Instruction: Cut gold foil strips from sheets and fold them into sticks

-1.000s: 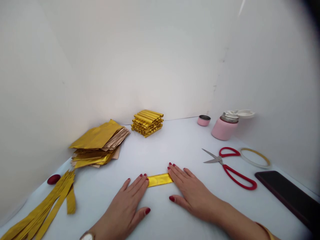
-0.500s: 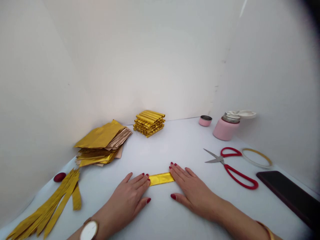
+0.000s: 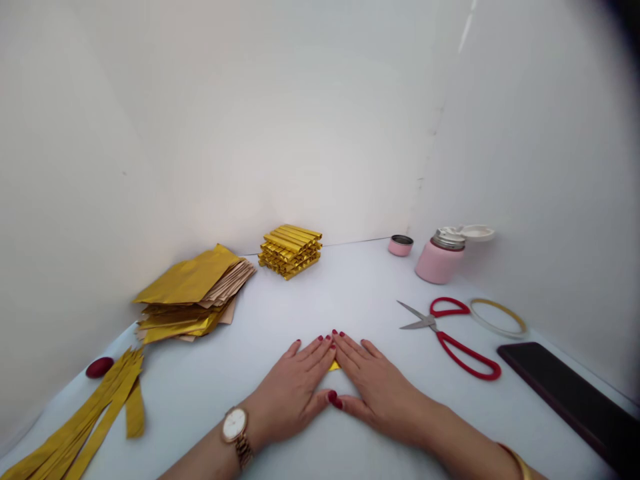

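Observation:
My left hand [image 3: 295, 385] lies flat, its fingers stretched over a gold strip [image 3: 335, 365]. From the other side my right hand [image 3: 373, 387] rests flat too, palm down. The fingertips and thumb tips of both hands meet or nearly meet. Only a small bit of the strip shows between the fingers; the rest is hidden under the hands.
Gold paper sheets [image 3: 187, 283] and long gold strips [image 3: 95, 420] lie left, by a dark red oval object [image 3: 99, 367]. Folded gold pieces [image 3: 290, 250] stand behind. Rightward are open scissors [image 3: 467, 360], a tape ring [image 3: 500, 317], a pink bottle [image 3: 440, 261], its cap [image 3: 401, 246] and a phone [image 3: 565, 393].
My left hand has slid right along the strip until it meets my right hand, covering most of the gold. The view has shifted slightly.

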`<action>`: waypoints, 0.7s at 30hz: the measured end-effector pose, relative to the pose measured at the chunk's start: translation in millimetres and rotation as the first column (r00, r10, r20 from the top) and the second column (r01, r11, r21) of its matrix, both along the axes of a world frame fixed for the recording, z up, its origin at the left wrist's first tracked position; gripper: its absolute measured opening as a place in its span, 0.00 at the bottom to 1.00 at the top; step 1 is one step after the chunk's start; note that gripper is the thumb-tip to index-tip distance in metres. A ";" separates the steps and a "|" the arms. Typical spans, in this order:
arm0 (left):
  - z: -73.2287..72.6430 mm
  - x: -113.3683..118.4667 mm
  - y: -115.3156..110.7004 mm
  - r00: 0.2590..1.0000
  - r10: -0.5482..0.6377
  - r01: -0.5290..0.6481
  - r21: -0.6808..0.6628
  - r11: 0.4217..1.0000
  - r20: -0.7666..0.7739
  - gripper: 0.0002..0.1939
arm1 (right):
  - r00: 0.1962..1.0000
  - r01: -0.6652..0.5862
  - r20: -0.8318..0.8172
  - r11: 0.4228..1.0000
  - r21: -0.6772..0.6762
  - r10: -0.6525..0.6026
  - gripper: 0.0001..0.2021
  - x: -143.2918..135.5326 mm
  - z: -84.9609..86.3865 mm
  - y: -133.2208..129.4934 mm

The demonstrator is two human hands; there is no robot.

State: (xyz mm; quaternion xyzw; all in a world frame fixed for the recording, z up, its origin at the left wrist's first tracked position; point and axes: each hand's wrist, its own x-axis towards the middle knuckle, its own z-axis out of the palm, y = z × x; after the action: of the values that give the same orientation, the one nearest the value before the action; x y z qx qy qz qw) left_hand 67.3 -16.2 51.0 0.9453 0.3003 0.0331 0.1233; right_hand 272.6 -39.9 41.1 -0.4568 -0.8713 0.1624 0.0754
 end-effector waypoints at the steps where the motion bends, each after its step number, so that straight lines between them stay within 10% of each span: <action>1: 0.4 -0.6 0.3 1.000 -0.003 0.003 -0.009 1.000 -0.004 0.29 | 1.000 -0.004 0.010 1.000 -0.008 0.005 0.35 3.6 0.3 0.8; 21: 0.8 0.8 -1.0 1.000 0.012 -0.012 -0.027 1.000 -0.002 0.30 | 0.912 0.298 -0.310 0.953 0.048 -0.270 0.12 24.5 -10.0 26.1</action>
State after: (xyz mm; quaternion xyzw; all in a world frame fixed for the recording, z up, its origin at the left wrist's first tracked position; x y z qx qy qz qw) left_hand 68.1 -17.1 51.7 0.9417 0.3068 0.0287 0.1354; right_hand 297.2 -13.8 31.1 -0.5447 -0.7807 0.1758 0.2509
